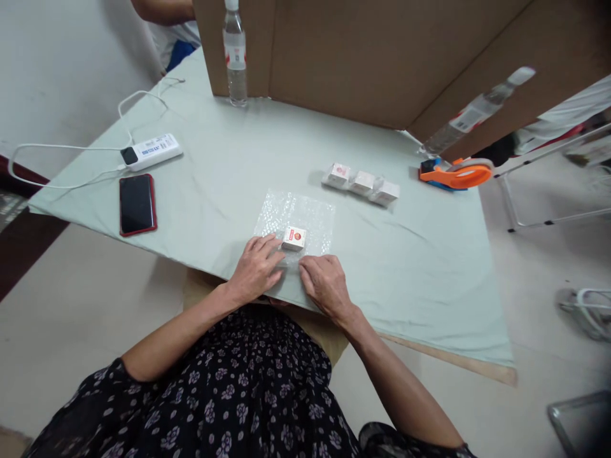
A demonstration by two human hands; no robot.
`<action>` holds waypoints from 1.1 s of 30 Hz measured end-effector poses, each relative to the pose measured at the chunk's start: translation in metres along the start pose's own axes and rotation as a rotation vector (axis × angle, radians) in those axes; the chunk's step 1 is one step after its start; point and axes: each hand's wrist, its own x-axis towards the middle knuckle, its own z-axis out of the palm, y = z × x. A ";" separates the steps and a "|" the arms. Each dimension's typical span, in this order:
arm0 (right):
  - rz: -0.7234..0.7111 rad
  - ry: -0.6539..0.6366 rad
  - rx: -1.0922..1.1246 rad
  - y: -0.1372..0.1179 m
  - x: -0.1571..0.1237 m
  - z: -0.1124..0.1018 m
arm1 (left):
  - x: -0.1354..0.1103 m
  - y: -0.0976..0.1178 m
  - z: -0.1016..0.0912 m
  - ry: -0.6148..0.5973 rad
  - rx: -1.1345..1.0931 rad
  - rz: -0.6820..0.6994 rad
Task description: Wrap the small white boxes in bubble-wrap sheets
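Observation:
A small white box with red and yellow print (294, 238) lies on a sheet of bubble wrap (312, 213), close to the table's front edge. My left hand (258, 264) rests at the sheet's near left corner, its fingers apart and the fingertips just beside the box. At the near right part of the sheet, my right hand (327, 283) has its fingers curled in on the wrap's front edge. Its fingertips are partly hidden. Further back to the right sits a row of three wrapped white boxes (361, 183).
An orange tape dispenser (461, 175) stands at the right, near a tilted-looking water bottle (472, 117). Another bottle (236, 63) stands by the cardboard panel (334, 57). On the left lie a phone (137, 205) and a white power bank (153, 151) with cables. A person's arm (165, 9) shows behind.

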 end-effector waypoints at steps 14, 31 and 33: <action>0.264 0.034 0.408 0.041 0.041 -0.003 | 0.069 -0.024 -0.004 -0.031 -0.454 -0.278; 0.477 0.189 0.706 0.010 0.027 0.006 | 0.049 -0.012 -0.006 -0.006 -0.667 -0.348; 0.488 0.198 0.711 0.006 0.024 0.006 | 0.047 -0.011 -0.008 -0.007 -0.665 -0.347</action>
